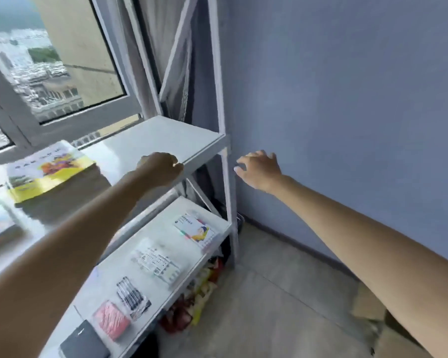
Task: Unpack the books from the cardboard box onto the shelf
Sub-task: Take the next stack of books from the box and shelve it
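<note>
A yellow book [47,171] lies flat on the white shelf [166,135], well to the left of the left hand [161,167], which hovers over the shelf's front edge with fingers curled, holding nothing. The right hand [259,169], fingers loosely spread and empty, hangs just beyond the shelf's corner post. The box [373,306] sits on the floor beneath the right forearm.

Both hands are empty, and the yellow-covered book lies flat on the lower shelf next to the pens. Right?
Not quite. In the head view the yellow-covered book lies flat on the upper shelf, not the lower one by the pens. The left hand and right hand do hold nothing.
</note>
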